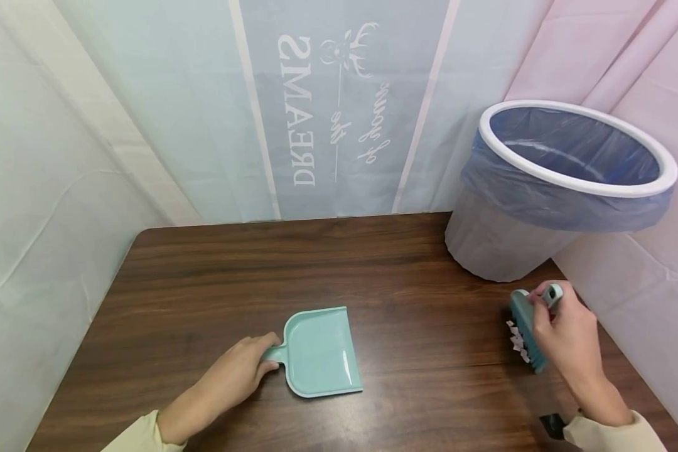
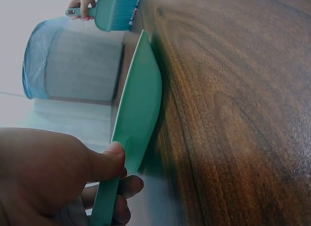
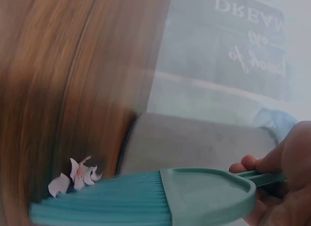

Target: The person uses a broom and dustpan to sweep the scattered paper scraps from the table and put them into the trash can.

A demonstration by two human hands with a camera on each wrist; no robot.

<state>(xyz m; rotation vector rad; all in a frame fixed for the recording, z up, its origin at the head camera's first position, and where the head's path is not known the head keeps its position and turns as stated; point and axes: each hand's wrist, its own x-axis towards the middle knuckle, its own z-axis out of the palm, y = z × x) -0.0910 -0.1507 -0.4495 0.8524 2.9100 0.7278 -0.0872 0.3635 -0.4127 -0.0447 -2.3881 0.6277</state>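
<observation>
My left hand (image 1: 234, 375) grips the short handle of a mint-green dustpan (image 1: 319, 351), whose flat lip faces right over the middle of the table. In the left wrist view, thumb and fingers wrap the handle of the dustpan (image 2: 138, 99). At the table's right side my right hand (image 1: 570, 333) holds a green hand brush (image 1: 525, 326) by its handle, bristles down on the wood. Small white paper scraps (image 1: 516, 342) lie against the left side of the bristles. Closer in the right wrist view, the scraps (image 3: 77, 176) sit bunched beside the bristle tips.
A grey bin (image 1: 497, 242) with a blue liner and white rim stands at the table's back right corner, just beyond the brush. Fabric with mirrored lettering (image 1: 296, 113) hangs behind the brown wooden table (image 1: 231, 270). Pale sheets flank both sides.
</observation>
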